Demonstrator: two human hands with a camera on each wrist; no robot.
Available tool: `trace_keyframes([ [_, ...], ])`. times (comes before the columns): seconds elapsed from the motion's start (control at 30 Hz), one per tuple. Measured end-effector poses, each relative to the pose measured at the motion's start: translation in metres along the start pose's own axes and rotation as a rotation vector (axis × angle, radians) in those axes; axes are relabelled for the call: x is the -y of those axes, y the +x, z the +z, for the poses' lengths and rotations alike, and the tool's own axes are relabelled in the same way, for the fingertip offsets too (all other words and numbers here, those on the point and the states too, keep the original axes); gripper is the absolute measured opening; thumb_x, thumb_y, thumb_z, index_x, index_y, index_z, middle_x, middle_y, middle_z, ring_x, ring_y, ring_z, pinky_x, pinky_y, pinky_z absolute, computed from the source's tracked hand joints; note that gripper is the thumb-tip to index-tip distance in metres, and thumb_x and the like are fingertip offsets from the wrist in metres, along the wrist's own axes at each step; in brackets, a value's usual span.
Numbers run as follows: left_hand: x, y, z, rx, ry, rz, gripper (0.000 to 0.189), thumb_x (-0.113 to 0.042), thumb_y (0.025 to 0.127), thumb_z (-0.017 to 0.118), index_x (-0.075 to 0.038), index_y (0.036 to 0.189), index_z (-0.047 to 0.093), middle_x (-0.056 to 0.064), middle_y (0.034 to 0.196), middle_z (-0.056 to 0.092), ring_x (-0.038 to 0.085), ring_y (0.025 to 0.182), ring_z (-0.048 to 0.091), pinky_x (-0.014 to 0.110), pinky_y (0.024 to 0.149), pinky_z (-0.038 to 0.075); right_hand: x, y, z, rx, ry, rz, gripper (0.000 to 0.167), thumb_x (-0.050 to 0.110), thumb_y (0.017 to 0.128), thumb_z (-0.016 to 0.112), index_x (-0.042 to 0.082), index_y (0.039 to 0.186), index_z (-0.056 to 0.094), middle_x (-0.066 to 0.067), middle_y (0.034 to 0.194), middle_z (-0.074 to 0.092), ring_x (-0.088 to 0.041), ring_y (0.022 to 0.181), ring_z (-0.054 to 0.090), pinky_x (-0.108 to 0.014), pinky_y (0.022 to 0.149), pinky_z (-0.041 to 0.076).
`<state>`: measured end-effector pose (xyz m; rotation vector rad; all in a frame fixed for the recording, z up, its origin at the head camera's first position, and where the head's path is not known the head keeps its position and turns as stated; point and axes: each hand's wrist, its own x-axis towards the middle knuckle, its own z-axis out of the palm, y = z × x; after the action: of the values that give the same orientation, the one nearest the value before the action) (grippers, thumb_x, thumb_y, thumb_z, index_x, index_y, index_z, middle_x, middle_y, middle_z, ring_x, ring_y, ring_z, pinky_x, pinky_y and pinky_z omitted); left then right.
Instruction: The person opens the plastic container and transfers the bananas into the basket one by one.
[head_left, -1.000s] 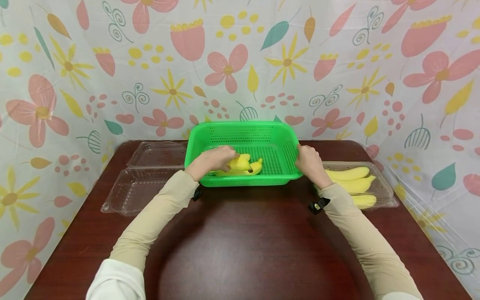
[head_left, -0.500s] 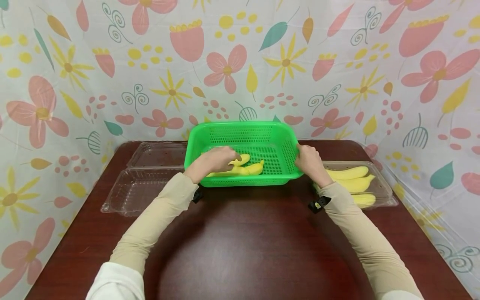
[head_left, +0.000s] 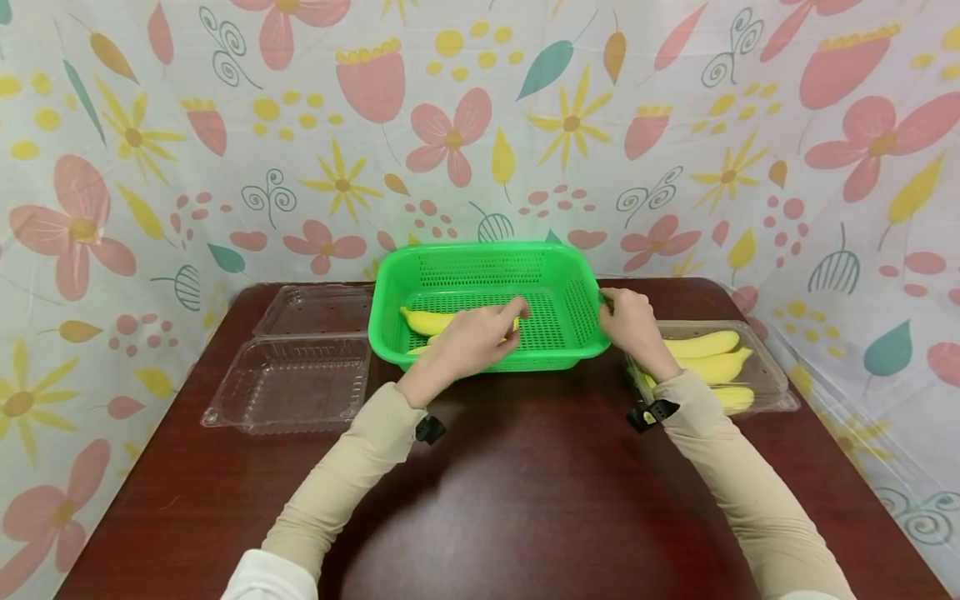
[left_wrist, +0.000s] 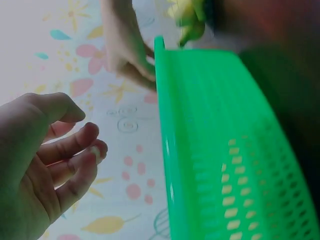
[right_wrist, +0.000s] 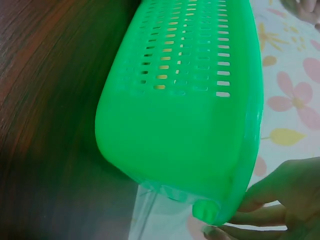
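Observation:
My left hand (head_left: 474, 335) hovers over the front rim of a green plastic basket (head_left: 480, 363), fingers loosely bent and holding nothing. The left wrist view confirms a gap between that hand (left_wrist: 55, 155) and the basket rim (left_wrist: 167, 165). Several yellow bananas lie inside; one banana (head_left: 426, 322) shows on the left, and the hand partly hides the others. At the basket's right end, my right hand (head_left: 632, 325) has its fingertips at the rim. In the right wrist view, the fingers (right_wrist: 265, 195) extend fairly straight to the rim, partly hidden behind it.
An opened clear plastic clamshell box (head_left: 292, 379) stands left of the basket, its lid (head_left: 318, 308) folded back. On the right, a clear box (head_left: 776, 387) holds several bananas (head_left: 712, 367). Dark wooden table (head_left: 480, 475) lies in front; a floral curtain (head_left: 465, 108) rises behind.
My left hand has come off the bananas and moved right and toward me, over the front rim. My right hand has shifted slightly right, its grip on the rim loosened. The basket stays put.

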<state>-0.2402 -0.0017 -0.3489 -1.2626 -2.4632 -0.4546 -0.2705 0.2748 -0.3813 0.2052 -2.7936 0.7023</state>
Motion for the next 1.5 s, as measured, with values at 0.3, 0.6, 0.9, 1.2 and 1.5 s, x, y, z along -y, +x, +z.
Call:
trace_keyframes([
  [0.3,-0.016,-0.01,0.019,0.115,-0.031,0.056,0.01,-0.012,0.094,0.054,-0.014,0.1,0.063,-0.005,0.082,0.065,0.005,0.061,0.052,0.018,0.053,0.04,0.002,-0.011,0.003,-0.193,-0.029,-0.078,0.031,0.0,0.09,0.049,-0.007,0.116,0.066,-0.025,0.097,0.067,-0.022,0.048,0.041,-0.031,0.044,0.027],
  [0.6,-0.023,-0.022,0.025,0.314,-0.106,0.088,0.014,-0.013,0.095,0.055,-0.013,0.1,0.068,-0.004,0.095,0.067,0.006,0.081,0.059,0.018,0.072,0.048,0.003,-0.027,0.007,-0.227,-0.07,-0.147,0.03,-0.005,0.085,0.05,-0.008,0.109,0.068,-0.026,0.094,0.068,-0.024,0.057,0.044,-0.033,0.053,0.032],
  [0.9,-0.037,-0.018,0.04,0.391,-0.143,0.102,0.017,-0.014,0.096,0.055,-0.014,0.105,0.068,-0.006,0.097,0.067,0.003,0.086,0.06,0.017,0.077,0.048,0.004,-0.045,-0.002,-0.218,-0.042,-0.168,0.028,-0.004,0.086,0.053,-0.006,0.109,0.069,-0.024,0.098,0.069,-0.014,0.049,0.041,-0.028,0.046,0.029],
  [1.2,-0.053,-0.001,0.058,0.429,-0.188,0.113,0.019,-0.014,0.096,0.054,-0.015,0.111,0.065,-0.007,0.096,0.061,0.002,0.084,0.054,0.012,0.077,0.042,-0.006,-0.067,-0.038,-0.099,-0.003,-0.095,0.021,0.005,0.093,0.054,-0.004,0.11,0.064,-0.026,0.092,0.069,-0.01,0.044,0.047,-0.026,0.04,0.031],
  [1.5,-0.073,0.016,0.077,0.466,-0.223,0.133,0.02,-0.014,0.096,0.055,-0.016,0.113,0.066,-0.009,0.095,0.059,0.0,0.083,0.052,0.009,0.074,0.039,-0.041,-0.089,-0.079,0.145,-0.045,-0.053,0.018,0.013,0.095,0.059,0.002,0.106,0.066,-0.016,0.095,0.071,-0.037,0.088,0.067,-0.037,0.062,0.05],
])
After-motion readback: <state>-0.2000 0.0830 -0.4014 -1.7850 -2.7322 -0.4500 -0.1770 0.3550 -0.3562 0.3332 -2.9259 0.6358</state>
